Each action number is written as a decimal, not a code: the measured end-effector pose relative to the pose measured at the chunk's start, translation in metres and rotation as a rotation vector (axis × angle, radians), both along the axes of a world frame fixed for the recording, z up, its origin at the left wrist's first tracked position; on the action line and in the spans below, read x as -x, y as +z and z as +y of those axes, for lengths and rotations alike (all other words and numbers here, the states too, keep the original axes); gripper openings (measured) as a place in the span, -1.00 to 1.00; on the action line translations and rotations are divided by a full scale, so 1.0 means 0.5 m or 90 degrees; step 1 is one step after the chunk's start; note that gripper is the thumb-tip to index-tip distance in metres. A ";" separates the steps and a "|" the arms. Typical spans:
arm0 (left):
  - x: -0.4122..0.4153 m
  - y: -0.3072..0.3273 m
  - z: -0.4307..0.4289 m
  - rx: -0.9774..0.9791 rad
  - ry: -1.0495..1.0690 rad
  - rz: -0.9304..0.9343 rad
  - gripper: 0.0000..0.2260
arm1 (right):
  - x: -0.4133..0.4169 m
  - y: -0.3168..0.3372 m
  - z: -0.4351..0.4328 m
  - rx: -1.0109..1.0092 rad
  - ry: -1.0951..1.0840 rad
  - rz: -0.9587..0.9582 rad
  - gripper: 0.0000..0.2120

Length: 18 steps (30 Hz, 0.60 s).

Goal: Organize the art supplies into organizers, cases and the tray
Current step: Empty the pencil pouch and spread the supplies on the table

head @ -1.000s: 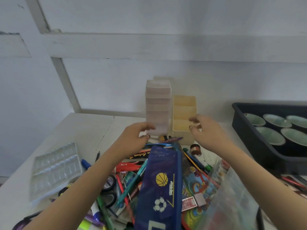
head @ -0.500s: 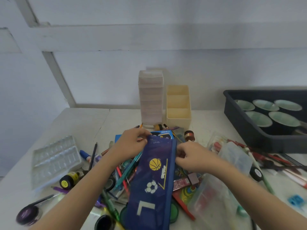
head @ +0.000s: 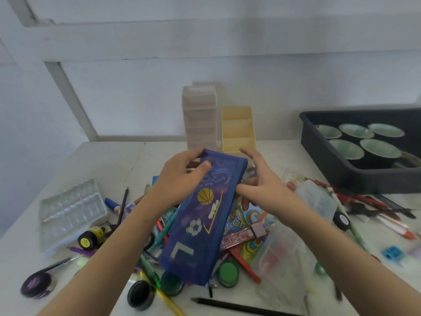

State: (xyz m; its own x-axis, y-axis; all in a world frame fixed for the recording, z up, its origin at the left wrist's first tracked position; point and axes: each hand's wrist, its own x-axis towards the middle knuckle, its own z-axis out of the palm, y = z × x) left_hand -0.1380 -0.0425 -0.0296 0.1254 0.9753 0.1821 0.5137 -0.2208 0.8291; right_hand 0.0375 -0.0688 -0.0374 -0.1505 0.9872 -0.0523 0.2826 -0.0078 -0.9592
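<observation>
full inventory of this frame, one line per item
pencil case: 1, blue with sports print, centre, over the pile
drawer organizer: 1, pale pink, back by the wall
open organizer: 1, cream, right of the drawers
tray: 1, dark grey, far right
bowls: 5, green inside, in the tray
palette: 1, clear, left
round pots: 2, green, near the case's lower end
pens and pencils: many, mixed, strewn about
table: 1, white
left hand: grips the case's top end
right hand: fingers spread, at the case's right edge
</observation>
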 end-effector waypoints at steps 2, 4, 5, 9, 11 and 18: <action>-0.020 0.007 -0.009 0.016 -0.038 -0.035 -0.60 | -0.013 0.007 -0.007 -0.054 0.007 -0.018 -0.53; -0.038 0.010 -0.013 0.014 -0.060 -0.021 -0.53 | -0.031 0.013 -0.014 -0.093 -0.016 -0.032 -0.71; -0.043 0.010 -0.017 0.006 -0.072 -0.005 -0.48 | -0.036 0.016 -0.015 -0.098 -0.033 -0.035 -0.79; -0.089 0.007 -0.043 -0.037 -0.177 0.097 -0.06 | -0.071 0.029 -0.025 -0.097 -0.113 0.024 -0.75; -0.112 0.005 -0.061 -0.099 -0.212 0.164 -0.07 | -0.092 0.035 -0.030 -0.101 -0.162 0.098 -0.68; -0.158 0.004 -0.082 -0.117 -0.197 0.100 -0.67 | -0.218 0.054 -0.071 -0.029 -0.234 0.166 -0.73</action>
State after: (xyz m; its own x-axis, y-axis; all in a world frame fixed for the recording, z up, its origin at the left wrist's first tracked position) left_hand -0.0591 -0.0834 -0.0274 0.4479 0.8402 0.3058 0.5169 -0.5223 0.6782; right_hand 0.1463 -0.1042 -0.0101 0.2080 0.9780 -0.0145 0.0180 -0.0186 -0.9997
